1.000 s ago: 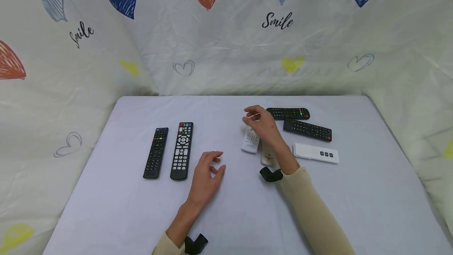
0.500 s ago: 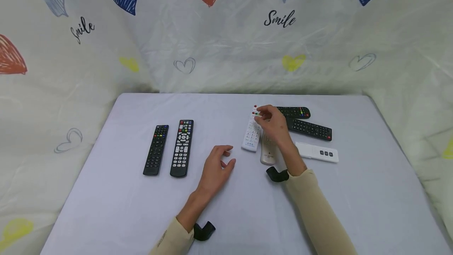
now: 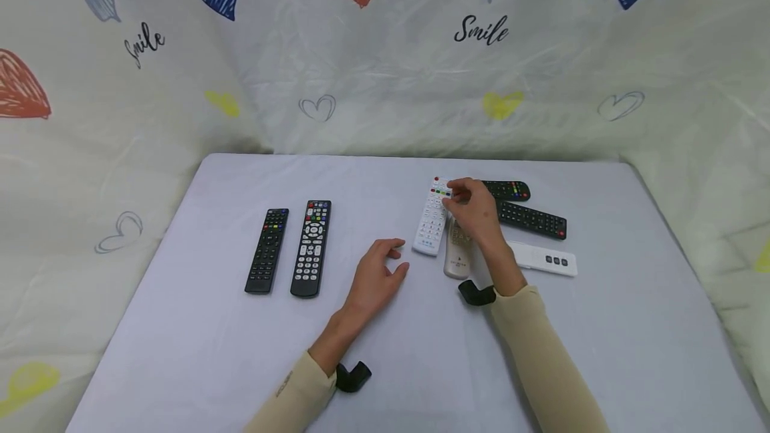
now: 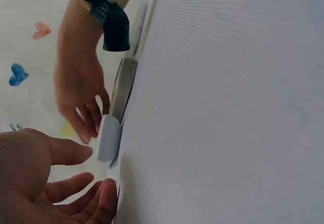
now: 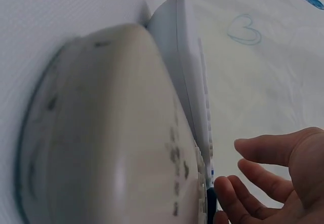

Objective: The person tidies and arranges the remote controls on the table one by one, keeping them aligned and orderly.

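Note:
My right hand (image 3: 476, 209) hovers over a group of remote controls in the head view, its fingers loosely bent around nothing. Left of it lies a white remote (image 3: 430, 222), and partly under it a cream remote (image 3: 458, 260). The right wrist view has the cream remote (image 5: 116, 133) filling the foreground, the white remote (image 5: 174, 51) behind it and the bare fingers of my right hand (image 5: 293, 178) apart from both. My left hand (image 3: 371, 280), also holding nothing, is low over the middle of the table; its relaxed fingers show in the left wrist view.
Two black remotes (image 3: 508, 190) (image 3: 532, 220) and a white slim remote with a few buttons (image 3: 546, 260) lie right of my right hand, partly covered by it. Two more black remotes (image 3: 267, 252) (image 3: 311, 249) lie side by side at left. A heart-printed sheet (image 3: 397, 119) hangs behind the table.
My right hand has shifted right, uncovering the top of the white remote. My left hand has moved right and slightly farther forward. The remotes stay where they lay.

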Action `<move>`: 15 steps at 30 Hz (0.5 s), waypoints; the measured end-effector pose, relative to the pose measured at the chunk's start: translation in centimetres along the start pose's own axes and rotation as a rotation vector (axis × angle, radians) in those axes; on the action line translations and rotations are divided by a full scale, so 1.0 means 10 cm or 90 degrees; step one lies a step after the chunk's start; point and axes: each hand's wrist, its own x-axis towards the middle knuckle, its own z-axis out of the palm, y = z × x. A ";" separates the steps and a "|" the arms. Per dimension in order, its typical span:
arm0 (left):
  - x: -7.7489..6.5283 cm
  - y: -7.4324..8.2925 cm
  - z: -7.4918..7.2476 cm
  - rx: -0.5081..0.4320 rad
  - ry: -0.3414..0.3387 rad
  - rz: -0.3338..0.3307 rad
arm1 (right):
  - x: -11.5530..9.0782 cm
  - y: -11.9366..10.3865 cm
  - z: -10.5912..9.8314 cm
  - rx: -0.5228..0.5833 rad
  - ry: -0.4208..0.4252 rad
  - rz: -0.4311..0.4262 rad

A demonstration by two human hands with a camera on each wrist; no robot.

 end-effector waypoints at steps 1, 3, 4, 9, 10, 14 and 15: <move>0.01 0.01 0.00 0.001 -0.002 0.000 | 0.00 0.01 0.00 -0.003 0.003 -0.003; 0.03 0.02 0.00 0.003 -0.005 0.000 | 0.01 0.02 -0.01 -0.008 0.007 -0.008; 0.04 0.03 0.00 0.008 -0.005 0.000 | 0.01 0.03 -0.01 -0.013 0.009 -0.012; 0.07 0.04 0.00 0.020 -0.010 -0.001 | 0.03 0.07 -0.02 -0.033 -0.001 -0.005; 0.07 0.04 0.00 0.019 -0.013 -0.001 | 0.03 0.07 -0.02 -0.038 -0.007 -0.003; 0.08 0.06 0.02 0.018 -0.030 -0.001 | 0.05 0.10 -0.01 -0.067 -0.037 -0.001; 0.08 0.07 0.02 0.021 -0.034 0.000 | 0.05 0.11 0.00 -0.076 -0.044 -0.003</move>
